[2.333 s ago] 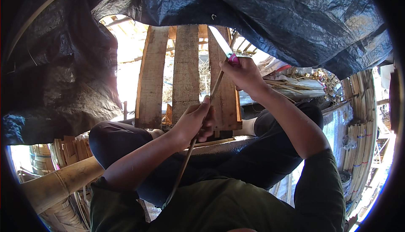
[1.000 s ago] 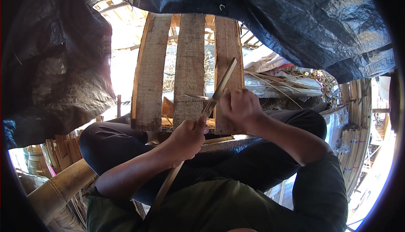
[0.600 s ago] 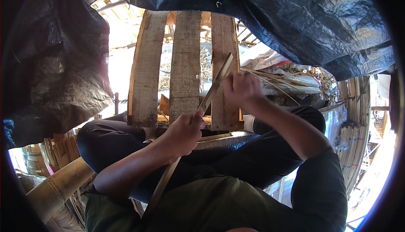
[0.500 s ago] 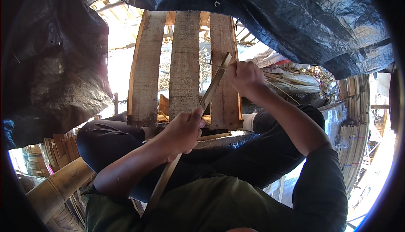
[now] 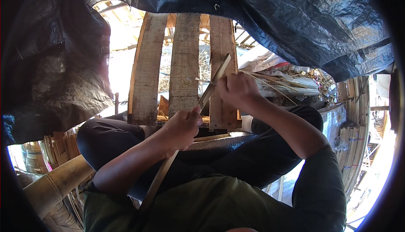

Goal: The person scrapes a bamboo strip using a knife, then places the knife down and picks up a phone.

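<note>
A long, flat bamboo strip (image 5: 208, 93) slants from my lap up to the right, its far end above the wooden slats. My left hand (image 5: 180, 129) is closed round its middle, thumb on top, and the lower part runs down past my wrist against my shirt. Beside the strip's upper part, my right hand (image 5: 239, 89) is a closed fist touching or nearly touching its edge. It grips a thin knife-like tool, mostly hidden by the fist and the strip now; half a second ago a narrow length of it lay across the strip.
Ahead of my crossed legs stand three broad wooden slats (image 5: 184, 63). A dark tarpaulin (image 5: 295, 17) hangs over the top and left. Thin loose strips (image 5: 280, 81) lie at right, with bundled strips (image 5: 352, 143) beyond. A thick bamboo pole (image 5: 59, 183) is at lower left.
My right fist has moved a little down the strip, toward me and to the left. My left hand keeps its hold, almost still.
</note>
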`<state>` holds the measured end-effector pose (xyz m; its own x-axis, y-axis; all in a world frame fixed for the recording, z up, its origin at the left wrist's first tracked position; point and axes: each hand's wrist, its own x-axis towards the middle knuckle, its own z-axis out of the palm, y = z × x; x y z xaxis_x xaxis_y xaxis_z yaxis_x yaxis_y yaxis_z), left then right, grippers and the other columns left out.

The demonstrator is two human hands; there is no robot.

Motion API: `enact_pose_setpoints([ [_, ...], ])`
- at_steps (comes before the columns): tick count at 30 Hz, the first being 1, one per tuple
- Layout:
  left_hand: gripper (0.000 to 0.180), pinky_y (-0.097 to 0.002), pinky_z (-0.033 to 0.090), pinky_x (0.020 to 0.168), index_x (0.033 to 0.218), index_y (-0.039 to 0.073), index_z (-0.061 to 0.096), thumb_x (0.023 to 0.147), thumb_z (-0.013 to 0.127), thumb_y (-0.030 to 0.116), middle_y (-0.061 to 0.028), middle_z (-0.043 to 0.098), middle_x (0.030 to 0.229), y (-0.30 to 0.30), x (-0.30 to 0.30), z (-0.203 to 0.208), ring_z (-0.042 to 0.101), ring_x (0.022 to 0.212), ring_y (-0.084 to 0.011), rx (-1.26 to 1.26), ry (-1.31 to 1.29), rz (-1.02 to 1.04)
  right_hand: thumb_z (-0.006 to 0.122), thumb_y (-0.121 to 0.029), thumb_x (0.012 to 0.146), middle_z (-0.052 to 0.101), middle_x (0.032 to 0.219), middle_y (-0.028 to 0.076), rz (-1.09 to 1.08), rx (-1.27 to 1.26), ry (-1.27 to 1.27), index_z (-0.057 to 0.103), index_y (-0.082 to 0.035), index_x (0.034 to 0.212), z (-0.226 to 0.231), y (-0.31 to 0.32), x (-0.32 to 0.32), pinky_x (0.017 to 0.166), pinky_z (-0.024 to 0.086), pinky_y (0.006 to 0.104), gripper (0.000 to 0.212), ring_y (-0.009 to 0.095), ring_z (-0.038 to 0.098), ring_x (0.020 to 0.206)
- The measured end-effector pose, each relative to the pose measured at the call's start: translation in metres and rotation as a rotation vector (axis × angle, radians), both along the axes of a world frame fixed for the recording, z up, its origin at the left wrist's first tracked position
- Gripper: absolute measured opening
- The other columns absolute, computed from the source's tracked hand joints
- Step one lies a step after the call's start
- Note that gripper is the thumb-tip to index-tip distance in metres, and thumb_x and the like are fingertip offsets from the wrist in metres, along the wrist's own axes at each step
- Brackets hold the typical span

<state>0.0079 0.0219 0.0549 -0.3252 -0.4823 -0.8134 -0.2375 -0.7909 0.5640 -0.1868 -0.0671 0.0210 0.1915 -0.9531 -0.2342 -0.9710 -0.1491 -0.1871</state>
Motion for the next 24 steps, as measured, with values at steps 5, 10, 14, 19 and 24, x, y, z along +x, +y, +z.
enact_pose_setpoints([
  [5, 0.044, -0.0248, 0.021, 0.037, 0.080, 0.010, 0.042, 0.103, 0.026, 0.045, 0.0026, 0.033, 0.060, -0.001, 0.001, 0.000, 0.028, 0.041, -0.0076, 0.032, 0.083, 0.018, 0.037, -0.036, 0.092, 0.066, 0.075, 0.022, -0.074, -0.039, 0.002, 0.066, -0.001, 0.070, -0.002, -0.039, -0.023, 0.073, 0.055, 0.0476, 0.051, 0.039, 0.068, 0.075],
  [10, 0.045, -0.0246, 0.022, 0.037, 0.080, 0.010, 0.043, 0.103, 0.027, 0.045, 0.0024, 0.033, 0.059, 0.001, 0.002, -0.004, 0.028, 0.041, -0.0076, 0.008, 0.006, -0.011, 0.031, -0.038, 0.094, 0.067, 0.081, 0.023, 0.048, 0.110, 0.120, 0.066, 0.000, 0.078, 0.016, -0.008, 0.009, 0.074, 0.055, 0.0471, 0.054, 0.035, 0.068, 0.076],
  [14, 0.045, -0.0250, 0.021, 0.037, 0.081, 0.009, 0.043, 0.103, 0.028, 0.046, 0.0028, 0.032, 0.058, 0.000, -0.004, 0.000, 0.027, 0.041, -0.0071, 0.024, 0.051, 0.008, 0.031, -0.037, 0.094, 0.067, 0.081, 0.024, -0.027, -0.128, 0.111, 0.067, -0.002, 0.076, -0.020, -0.039, -0.036, 0.074, 0.055, 0.0469, 0.054, 0.034, 0.069, 0.076],
  [19, 0.046, -0.0252, 0.021, 0.038, 0.081, 0.009, 0.044, 0.103, 0.029, 0.047, 0.0029, 0.032, 0.058, 0.000, 0.003, -0.007, 0.026, 0.041, -0.0072, 0.065, 0.074, 0.033, 0.035, -0.036, 0.093, 0.065, 0.069, 0.023, 0.102, 0.046, 0.131, 0.065, 0.000, 0.066, 0.012, -0.008, 0.009, 0.070, 0.055, 0.0495, 0.053, 0.038, 0.067, 0.068],
  [24, 0.046, -0.0247, 0.021, 0.038, 0.080, 0.010, 0.043, 0.102, 0.029, 0.048, 0.0031, 0.031, 0.058, -0.001, -0.003, -0.001, 0.027, 0.042, -0.0073, 0.066, 0.082, 0.022, 0.037, -0.035, 0.093, 0.065, 0.069, 0.023, 0.013, -0.173, 0.042, 0.065, 0.000, 0.067, -0.012, -0.044, -0.041, 0.069, 0.055, 0.0489, 0.051, 0.038, 0.067, 0.068],
])
